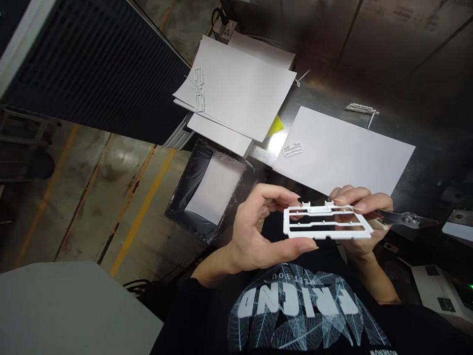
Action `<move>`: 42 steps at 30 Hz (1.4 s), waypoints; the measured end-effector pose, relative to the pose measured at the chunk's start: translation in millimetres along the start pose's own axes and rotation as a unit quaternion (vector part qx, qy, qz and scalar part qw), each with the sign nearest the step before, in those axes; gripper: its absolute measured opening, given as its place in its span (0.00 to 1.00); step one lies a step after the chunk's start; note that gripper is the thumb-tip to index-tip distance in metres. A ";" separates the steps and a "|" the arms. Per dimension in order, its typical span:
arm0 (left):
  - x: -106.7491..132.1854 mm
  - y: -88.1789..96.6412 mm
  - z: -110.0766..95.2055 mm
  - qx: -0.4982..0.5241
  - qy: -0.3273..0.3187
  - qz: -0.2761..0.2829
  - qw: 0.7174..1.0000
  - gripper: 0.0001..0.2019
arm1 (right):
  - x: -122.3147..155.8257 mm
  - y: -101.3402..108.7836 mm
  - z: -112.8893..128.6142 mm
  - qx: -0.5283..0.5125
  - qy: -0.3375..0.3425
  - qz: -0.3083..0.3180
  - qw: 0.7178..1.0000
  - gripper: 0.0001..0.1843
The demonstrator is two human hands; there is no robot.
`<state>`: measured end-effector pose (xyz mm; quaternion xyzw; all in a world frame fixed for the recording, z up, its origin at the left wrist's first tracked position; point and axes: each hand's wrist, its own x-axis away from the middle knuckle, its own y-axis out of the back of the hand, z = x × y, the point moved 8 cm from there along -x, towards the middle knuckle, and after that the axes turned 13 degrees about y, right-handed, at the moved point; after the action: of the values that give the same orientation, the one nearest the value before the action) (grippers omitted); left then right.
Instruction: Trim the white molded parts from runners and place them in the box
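Surface (325,88) beyond my left grip (253,229) and right grip (365,203) bears frames (293,150); both hold another frame (342,235), right adding cutters (406,219); remainder unclear.

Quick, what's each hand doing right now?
Left hand: closed, holding the white frame.
Right hand: closed around a metal tool, also touching the white frame.

On my feed, my left hand (254,229) bends into a C, thumb (290,250) stretched out below its curled fingers (275,192). My right hand (369,212) faces it, fingers bunched and gripping (I cannot make out its thumb for certain). My left forearm (211,266) and right forearm (379,281) slant inward, bare.
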<state>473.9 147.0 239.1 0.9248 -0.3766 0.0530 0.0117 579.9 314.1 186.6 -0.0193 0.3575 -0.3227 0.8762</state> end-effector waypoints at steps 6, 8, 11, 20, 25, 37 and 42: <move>-1.6 1.2 3.3 0.027 0.035 0.021 0.999 0.28 | -0.7 -1.4 -1.6 -0.010 -0.003 0.000 1.000 0.08; -2.9 -2.6 10.1 0.058 0.102 0.065 0.991 0.30 | 0.1 0.6 -3.5 0.009 -0.002 0.003 1.000 0.09; -3.5 -7.7 19.7 0.102 0.202 0.107 0.968 0.23 | 1.5 4.6 -5.1 0.035 0.015 0.011 0.999 0.13; -15.0 -9.2 27.8 0.090 0.259 0.056 0.960 0.12 | -2.2 0.4 -6.1 0.013 0.048 0.051 0.997 0.10; -17.7 -11.6 29.5 0.114 0.250 0.064 0.959 0.10 | -0.5 3.2 -9.5 0.036 0.036 0.042 0.998 0.11; -25.2 -3.4 34.1 0.072 0.229 0.032 0.970 0.12 | -3.0 -5.3 -10.7 0.045 0.011 0.053 0.997 0.07; -28.3 36.5 68.2 0.016 0.223 -0.112 0.968 0.17 | -12.5 42.1 -80.7 0.254 -0.064 0.051 0.964 0.04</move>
<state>434.3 136.4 167.6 0.9259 -0.2574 0.2628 0.0862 544.9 370.6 123.2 0.2017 0.2076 -0.3556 0.8887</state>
